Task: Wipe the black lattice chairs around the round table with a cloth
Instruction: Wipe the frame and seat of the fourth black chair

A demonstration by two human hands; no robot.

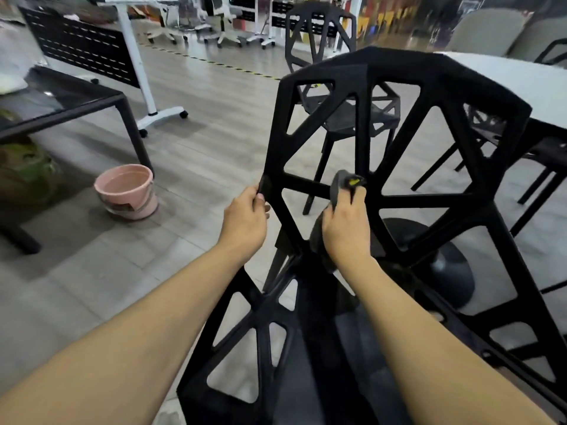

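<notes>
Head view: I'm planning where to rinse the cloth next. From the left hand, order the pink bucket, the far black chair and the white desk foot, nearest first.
From the left hand:
1. Pink bucket, on the floor to its left.
2. White desk foot, farther back on the left.
3. Far black chair, well behind, up and to the right.

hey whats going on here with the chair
A person is wiping a black lattice chair. The left hand grips the left edge of the backrest to steady it, while the right hand presses a dark grey cloth against a bar of the lattice. A pink bucket stands on the floor to the left, and a second black chair waits beyond by the round table.
</notes>
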